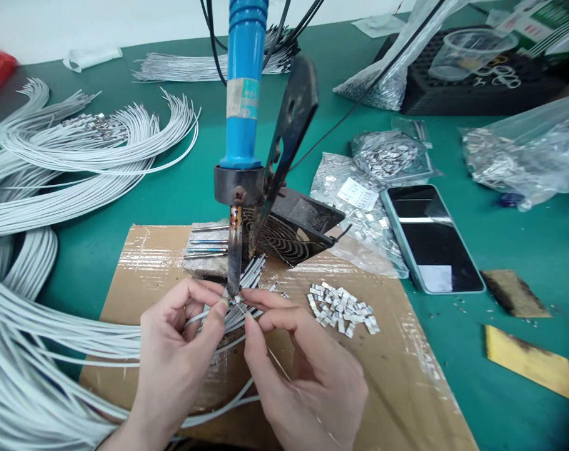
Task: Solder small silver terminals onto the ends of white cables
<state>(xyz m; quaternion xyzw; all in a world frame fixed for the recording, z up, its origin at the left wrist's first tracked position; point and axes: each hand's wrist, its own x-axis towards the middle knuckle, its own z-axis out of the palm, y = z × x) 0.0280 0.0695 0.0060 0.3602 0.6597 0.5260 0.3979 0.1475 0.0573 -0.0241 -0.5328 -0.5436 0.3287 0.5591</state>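
Note:
A soldering iron (243, 94) with a blue handle is clamped tip-down in a black metal stand (291, 119). Right under its tip, my left hand (181, 344) pinches the end of a white wire, thumb against forefinger. Close beside it, my right hand (307, 363) pinches a thin strand of solder wire (278, 363), which trails back under the palm. A small metal piece (238, 299) shows between the fingertips at the tip, partly hidden. More white wires (253, 275) lie behind the hands. A pile of small metal terminals (343, 307) rests right of my right hand on the cardboard (382, 388).
Bundles of white wires (77, 200) fill the left side. A small fan (293, 232) stands behind the iron. To the right are a phone (434, 238), bags of metal parts (390, 153), a yellow sponge (531, 360) and a black crate (420, 88).

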